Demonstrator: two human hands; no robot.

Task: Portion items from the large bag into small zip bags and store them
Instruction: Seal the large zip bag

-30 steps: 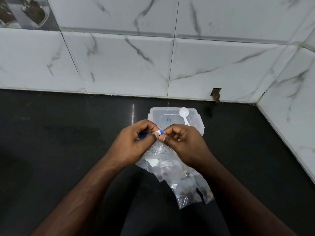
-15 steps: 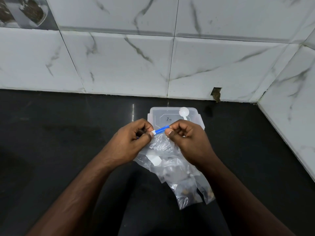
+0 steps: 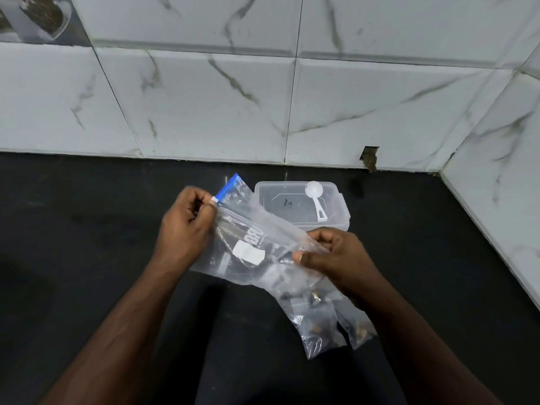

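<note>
Right now the head view, the only one, shows both hands working a small zip bag point(image 3: 257, 226) held just above the black worktop point(image 3: 87, 258). The left hand point(image 3: 187, 229) pinches the bag's corner at the blue zip strip point(image 3: 229, 187), near 10 o'clock of the bag, fingers curled tight on it. The right hand point(image 3: 336, 255) pinches the opposite end at about 4 o'clock, so the bag is stretched slantwise between them.

Beneath it lies a heap of clear plastic bags point(image 3: 306, 311), trailing off toward 5 o'clock; some hold small dark and brownish bits, too small to name. Whether the large bag is among them I cannot tell. At 1 o'clock, near the tiled wall point(image 3: 263, 112), sits a lidded clear plastic box point(image 3: 339, 220) with a white scoop point(image 3: 317, 201) resting on its lid.

The risks, as I judge them: the thin film may slip out of either pinch, since each grip takes only a little of it; pulling hard slantwise could tear the seam instead of parting the zip; and a careless sweep of the forearms may drag the loose heap and scatter its contents.
</note>
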